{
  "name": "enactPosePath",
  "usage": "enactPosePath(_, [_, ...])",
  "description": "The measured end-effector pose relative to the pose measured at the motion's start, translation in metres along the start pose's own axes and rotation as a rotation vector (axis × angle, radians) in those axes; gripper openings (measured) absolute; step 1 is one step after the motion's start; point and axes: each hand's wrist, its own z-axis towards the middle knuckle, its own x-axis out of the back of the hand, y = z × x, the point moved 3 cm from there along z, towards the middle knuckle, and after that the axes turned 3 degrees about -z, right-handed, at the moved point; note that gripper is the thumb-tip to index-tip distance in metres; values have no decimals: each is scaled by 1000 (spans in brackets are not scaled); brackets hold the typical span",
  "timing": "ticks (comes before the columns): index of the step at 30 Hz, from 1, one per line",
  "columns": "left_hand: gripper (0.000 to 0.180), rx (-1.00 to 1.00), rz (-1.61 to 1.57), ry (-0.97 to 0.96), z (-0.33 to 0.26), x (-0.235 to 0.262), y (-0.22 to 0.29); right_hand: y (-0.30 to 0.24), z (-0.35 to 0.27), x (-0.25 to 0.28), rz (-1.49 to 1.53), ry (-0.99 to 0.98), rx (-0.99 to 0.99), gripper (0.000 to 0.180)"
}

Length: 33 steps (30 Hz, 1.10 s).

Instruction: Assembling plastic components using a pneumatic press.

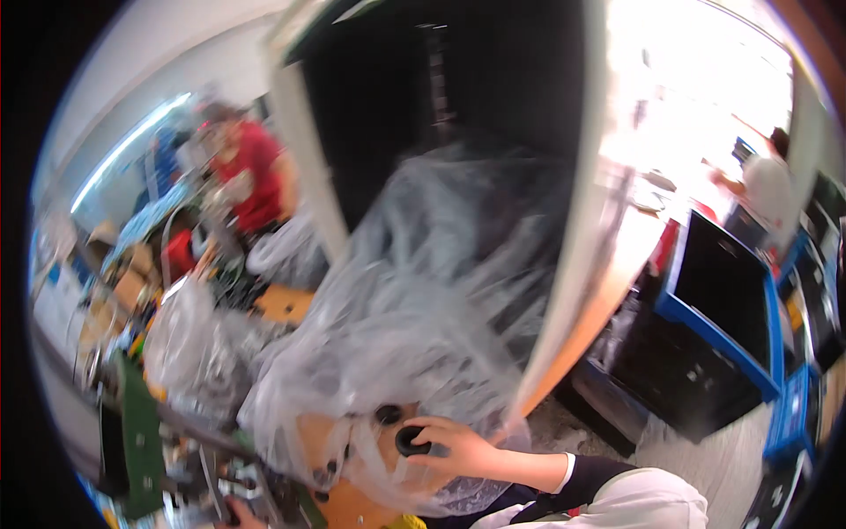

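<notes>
My right hand point(460, 450) reaches in from the lower right, in a white and black sleeve. Its fingers grip a small black round part point(409, 440) at the lower edge of a big crumpled clear plastic bag point(423, 300). A second black round part point(388, 413) lies just above it under the plastic. Only a sliver of my left hand point(236, 514) shows at the bottom edge, next to dark clutter; its grip is hidden and blurred.
The bag lies on an orange-brown table point(348, 507) crowded with more plastic bags point(189, 348) and tools. A person in a red shirt point(253, 176) works at the far left. Blue crates point(724, 304) stand on the right, and another person point(768, 189) beyond them.
</notes>
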Motion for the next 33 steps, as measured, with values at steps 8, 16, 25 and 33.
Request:
enactPosePath(8, [22,366,410,366,-105,102,46,-50,20,-86,475,-363,-60,53])
enactPosePath(16, [63,888,1190,431,-251,317,65,-128,61,-207,401,-324,173,52])
enactPosePath(25, [36,566,741,133,-174,229,24,-134,92,-253,178,-326,277,52])
enactPosePath(33, [39,197,723,-215,-41,100,-49,-80,47,-156,111,-265,216,56])
